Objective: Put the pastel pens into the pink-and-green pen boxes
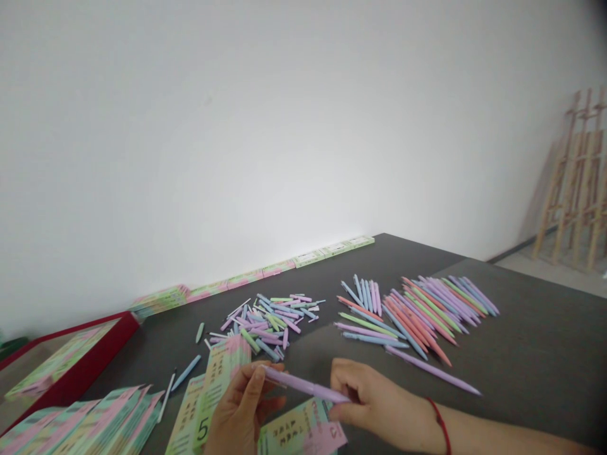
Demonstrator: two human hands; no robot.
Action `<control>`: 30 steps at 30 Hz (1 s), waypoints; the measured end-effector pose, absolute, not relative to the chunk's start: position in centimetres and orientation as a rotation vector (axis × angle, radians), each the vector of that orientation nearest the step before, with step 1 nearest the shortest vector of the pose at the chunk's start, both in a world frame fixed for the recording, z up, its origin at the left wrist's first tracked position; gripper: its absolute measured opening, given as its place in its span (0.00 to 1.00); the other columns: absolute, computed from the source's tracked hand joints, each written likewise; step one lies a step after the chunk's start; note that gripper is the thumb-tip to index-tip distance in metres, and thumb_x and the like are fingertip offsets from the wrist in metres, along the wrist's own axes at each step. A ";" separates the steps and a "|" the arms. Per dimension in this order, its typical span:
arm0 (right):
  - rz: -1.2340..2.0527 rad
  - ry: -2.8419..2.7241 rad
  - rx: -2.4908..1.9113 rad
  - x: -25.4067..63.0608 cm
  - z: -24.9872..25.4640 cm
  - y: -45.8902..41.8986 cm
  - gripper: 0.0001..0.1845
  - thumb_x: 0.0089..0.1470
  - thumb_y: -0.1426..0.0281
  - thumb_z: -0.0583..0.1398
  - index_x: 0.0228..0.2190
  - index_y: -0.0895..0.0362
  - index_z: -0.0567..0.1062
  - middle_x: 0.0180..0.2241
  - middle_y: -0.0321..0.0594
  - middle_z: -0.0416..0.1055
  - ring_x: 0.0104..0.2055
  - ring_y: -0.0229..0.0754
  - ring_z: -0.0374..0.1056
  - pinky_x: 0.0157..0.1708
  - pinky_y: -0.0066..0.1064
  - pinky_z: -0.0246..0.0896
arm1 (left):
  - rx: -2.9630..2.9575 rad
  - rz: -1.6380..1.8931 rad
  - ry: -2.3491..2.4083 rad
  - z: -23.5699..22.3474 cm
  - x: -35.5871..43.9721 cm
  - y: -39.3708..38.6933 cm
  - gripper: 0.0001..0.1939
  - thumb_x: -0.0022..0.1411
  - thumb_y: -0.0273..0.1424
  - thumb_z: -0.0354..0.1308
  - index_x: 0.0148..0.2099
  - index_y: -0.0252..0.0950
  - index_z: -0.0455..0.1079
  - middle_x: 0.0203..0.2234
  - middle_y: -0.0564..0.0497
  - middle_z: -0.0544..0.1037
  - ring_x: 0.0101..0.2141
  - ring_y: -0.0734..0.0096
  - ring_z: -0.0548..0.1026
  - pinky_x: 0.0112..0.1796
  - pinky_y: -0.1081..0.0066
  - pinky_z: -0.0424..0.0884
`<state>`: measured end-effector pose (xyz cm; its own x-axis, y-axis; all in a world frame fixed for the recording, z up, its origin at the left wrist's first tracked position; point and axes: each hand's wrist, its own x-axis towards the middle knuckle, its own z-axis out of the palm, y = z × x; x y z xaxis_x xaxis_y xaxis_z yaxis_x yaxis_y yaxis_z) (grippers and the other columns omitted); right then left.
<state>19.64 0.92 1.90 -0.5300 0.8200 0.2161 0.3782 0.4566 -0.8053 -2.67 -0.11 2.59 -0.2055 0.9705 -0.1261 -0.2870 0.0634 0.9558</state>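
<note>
Clearly light, stiff and slick, the lilac pen (303, 387) is pinched at both ends by the left hand (241, 411) and right hand (379, 404), just before the loose cap pile (270, 319).

Counter (521, 354): sorted pens (417, 309) lie right of centre; loose pen parts (270, 319) left of them. Row of cards (284, 265) behind, along the wall (284, 126). Card stack (95, 420) front left; tray (71, 363) at far left. Easels (576, 183) against the wall, far right.
</note>
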 end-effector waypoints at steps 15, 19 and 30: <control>1.478 -1.720 -0.972 19.1 0.2 2.1 0.13 0.51 0.61 0.60 0.27 0.58 0.66 0.21 0.29 0.60 0.20 0.31 0.53 0.19 0.22 0.48 | 0.776 1.396 1.212 2.9 -2.4 -0.1 0.24 0.36 0.47 0.71 0.31 0.36 0.72 0.33 0.53 0.80 0.34 0.69 0.75 0.29 0.73 0.76; 1.485 -1.810 -1.009 19.1 0.4 2.4 0.12 0.56 0.64 0.54 0.25 0.58 0.67 0.19 0.29 0.59 0.19 0.31 0.52 0.19 0.23 0.47 | 0.827 1.375 1.216 2.8 -2.5 -0.1 0.23 0.38 0.48 0.70 0.31 0.36 0.73 0.34 0.53 0.80 0.34 0.69 0.75 0.30 0.73 0.76; 1.182 -1.880 -0.888 18.8 0.8 2.3 0.12 0.58 0.63 0.55 0.30 0.58 0.70 0.24 0.32 0.64 0.25 0.34 0.57 0.26 0.25 0.52 | 0.819 1.480 1.191 2.8 -2.5 -0.1 0.22 0.37 0.47 0.71 0.31 0.37 0.74 0.33 0.54 0.79 0.35 0.68 0.75 0.30 0.73 0.77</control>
<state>18.84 2.29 0.80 -0.4930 0.8422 0.2183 0.1684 0.3385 -0.9258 -2.54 -0.10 2.78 -0.2457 0.9654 -0.0876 -0.2917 0.0125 0.9564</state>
